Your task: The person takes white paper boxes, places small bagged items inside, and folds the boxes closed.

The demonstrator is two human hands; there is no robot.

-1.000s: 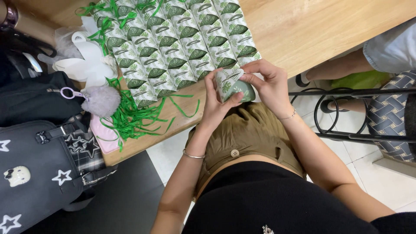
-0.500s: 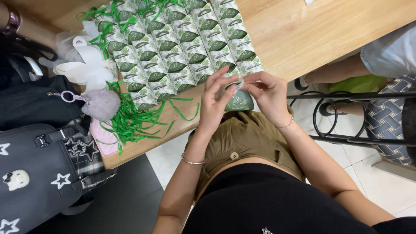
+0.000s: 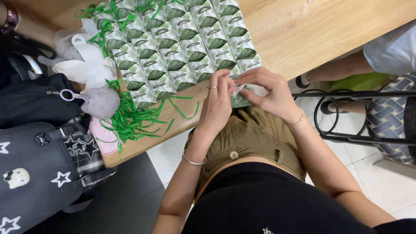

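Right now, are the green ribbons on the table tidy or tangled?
Tangled. The green ribbons lie in a loose heap at the table edge, strands crossing in all directions, beside the rows of small boxes.

Green-white paper box [image 3: 241, 100] at table edge

left hand [image 3: 216, 104]: raised from the lap, back toward the camera, fingers curled inward with thumb and forefinger pinched together; a ring on one finger.
right hand [image 3: 271, 93]: palm down, fingers bent, fingertips meeting those of the left.
wrists: each wears a thin bracelet.
forearms: bare, angled up and converging.
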